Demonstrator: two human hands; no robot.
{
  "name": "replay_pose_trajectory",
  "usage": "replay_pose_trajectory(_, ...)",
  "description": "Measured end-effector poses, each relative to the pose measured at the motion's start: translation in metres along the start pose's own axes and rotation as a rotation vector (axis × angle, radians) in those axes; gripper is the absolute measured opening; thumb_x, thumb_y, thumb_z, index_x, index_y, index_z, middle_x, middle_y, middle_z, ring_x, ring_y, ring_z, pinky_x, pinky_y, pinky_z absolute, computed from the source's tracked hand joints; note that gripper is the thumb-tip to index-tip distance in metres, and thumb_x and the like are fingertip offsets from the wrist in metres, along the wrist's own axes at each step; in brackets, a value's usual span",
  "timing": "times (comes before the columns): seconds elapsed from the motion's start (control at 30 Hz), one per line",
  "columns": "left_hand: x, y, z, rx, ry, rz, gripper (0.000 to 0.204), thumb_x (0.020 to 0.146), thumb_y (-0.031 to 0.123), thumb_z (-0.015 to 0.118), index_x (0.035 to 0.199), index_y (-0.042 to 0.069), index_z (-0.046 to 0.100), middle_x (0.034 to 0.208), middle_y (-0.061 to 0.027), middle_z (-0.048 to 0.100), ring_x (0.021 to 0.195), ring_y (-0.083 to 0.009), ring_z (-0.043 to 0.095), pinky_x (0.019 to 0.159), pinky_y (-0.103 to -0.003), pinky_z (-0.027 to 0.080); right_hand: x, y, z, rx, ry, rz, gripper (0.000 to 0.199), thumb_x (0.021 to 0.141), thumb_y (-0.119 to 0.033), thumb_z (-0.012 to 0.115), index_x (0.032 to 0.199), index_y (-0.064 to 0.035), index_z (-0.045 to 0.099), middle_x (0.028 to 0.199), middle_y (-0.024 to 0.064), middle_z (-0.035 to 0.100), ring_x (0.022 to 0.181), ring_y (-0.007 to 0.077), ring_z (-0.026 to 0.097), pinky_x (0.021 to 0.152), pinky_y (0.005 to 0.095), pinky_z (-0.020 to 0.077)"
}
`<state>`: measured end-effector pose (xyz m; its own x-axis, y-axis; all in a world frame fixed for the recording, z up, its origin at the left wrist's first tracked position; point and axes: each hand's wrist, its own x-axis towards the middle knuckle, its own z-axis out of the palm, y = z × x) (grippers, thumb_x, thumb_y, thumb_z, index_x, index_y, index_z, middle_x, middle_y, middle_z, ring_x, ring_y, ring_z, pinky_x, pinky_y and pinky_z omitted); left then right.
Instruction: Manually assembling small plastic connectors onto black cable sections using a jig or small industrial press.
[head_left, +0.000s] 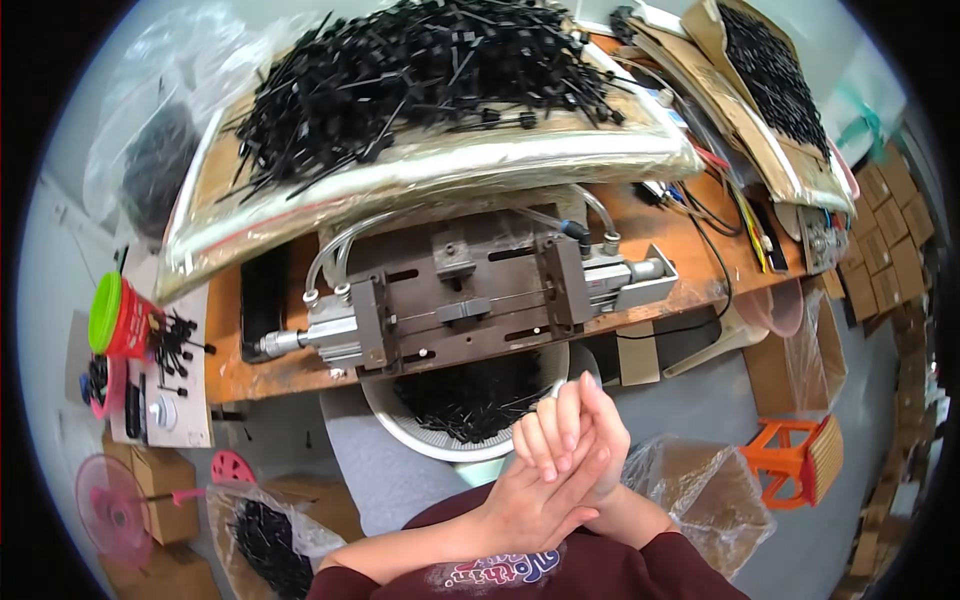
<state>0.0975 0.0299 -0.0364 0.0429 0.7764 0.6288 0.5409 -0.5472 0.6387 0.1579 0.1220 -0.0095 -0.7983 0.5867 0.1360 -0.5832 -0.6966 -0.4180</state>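
Note:
My two hands meet in front of my chest, with nothing else seen in them. My left hand [535,500] lies against the right palm, its fingers stretched out and its thumb apart. My right hand [598,420] curls several fingers over the left one's fingers. Beyond them, a metal fixture [490,270] with a pneumatic cylinder at each end sits on the orange wooden bench. A small grey block [462,309] is at its middle on a thin rod. Below the fixture, a white basket [400,432] holds many black thin-stemmed parts [470,400].
A large pile of black stemmed parts [420,80] lies on a raised tray [440,165] behind the fixture. Bags of parts stand around. An orange stool [790,460] is at right, a red tub [125,320] at left. Cables [715,235] run over the bench.

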Motion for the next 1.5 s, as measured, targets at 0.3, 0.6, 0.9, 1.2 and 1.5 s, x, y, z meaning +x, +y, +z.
replay_pose_trajectory(0.3, 0.024, 0.022, -0.019, 0.05, 0.467, 0.026, 0.032, 0.09, 0.02, 0.055, 0.118, 0.014, 0.066, 0.117, -0.0226, 0.059, 0.101, -0.0337, 0.058, 0.089, -0.042, 0.047, 0.013, 0.029, 0.056, -0.241, 0.143, 0.156, 0.035, 0.099, -0.041, 0.045, 0.089, -0.0072, 0.048, 0.078, 0.0103, 0.056, 0.059, 0.0169, 0.053, 0.057, 0.0289, 0.0406)
replay_pose_trajectory(0.6, 0.086, 0.016, 0.029, -1.58, 1.474, 0.772, 0.046, 0.086, 0.049, 0.052, 0.075, 0.004, 0.055, 0.074, -0.0103, 0.059, 0.079, -0.0168, 0.06, 0.079, -0.027, 0.044, 0.026, 0.034, 0.061, -0.448, -0.038, 0.182, 0.045, 0.103, -0.044, 0.035, 0.071, -0.0123, 0.04, 0.056, 0.0062, 0.047, 0.043, 0.019, 0.045, 0.051, 0.0316, 0.0417)
replay_pose_trajectory(0.9, 0.022, 0.012, -0.042, 0.188, 0.032, 0.011, 0.047, 0.083, 0.007, 0.063, 0.13, 0.008, 0.061, 0.123, -0.0189, 0.06, 0.086, -0.0275, 0.067, 0.086, -0.039, 0.052, 0.041, -0.026, 0.039, -0.29, 0.087, -0.141, 0.055, 0.107, -0.043, 0.023, 0.061, -0.0175, 0.041, 0.039, -0.0026, 0.033, 0.031, 0.0133, 0.03, 0.042, 0.0266, 0.0349)
replay_pose_trajectory(1.2, 0.004, 0.001, -0.049, 0.067, 0.024, -0.082, 0.055, 0.072, -0.002, 0.067, 0.127, 0.004, 0.061, 0.132, -0.0196, 0.058, 0.082, -0.0215, 0.069, 0.067, -0.03, 0.056, 0.17, -0.102, 0.035, -1.645, -0.027, -0.706, 0.021, 0.084, -0.01, 0.07, 0.104, -0.0054, 0.068, 0.084, 0.0006, 0.067, 0.065, 0.0041, 0.055, 0.059, 0.0187, 0.0428)
replay_pose_trajectory(1.5, -0.013, -0.001, -0.051, 0.088, 0.024, -0.056, 0.063, 0.077, 0.002, 0.065, 0.138, 0.008, 0.052, 0.139, -0.0156, 0.053, 0.064, -0.0142, 0.059, 0.056, -0.028, 0.047, 0.251, -0.108, 0.053, -2.494, -0.071, -0.432, 0.029, 0.072, -0.009, 0.07, 0.1, -0.0032, 0.064, 0.106, 0.0117, 0.069, 0.082, 0.0245, 0.065, 0.075, 0.0351, 0.0498)
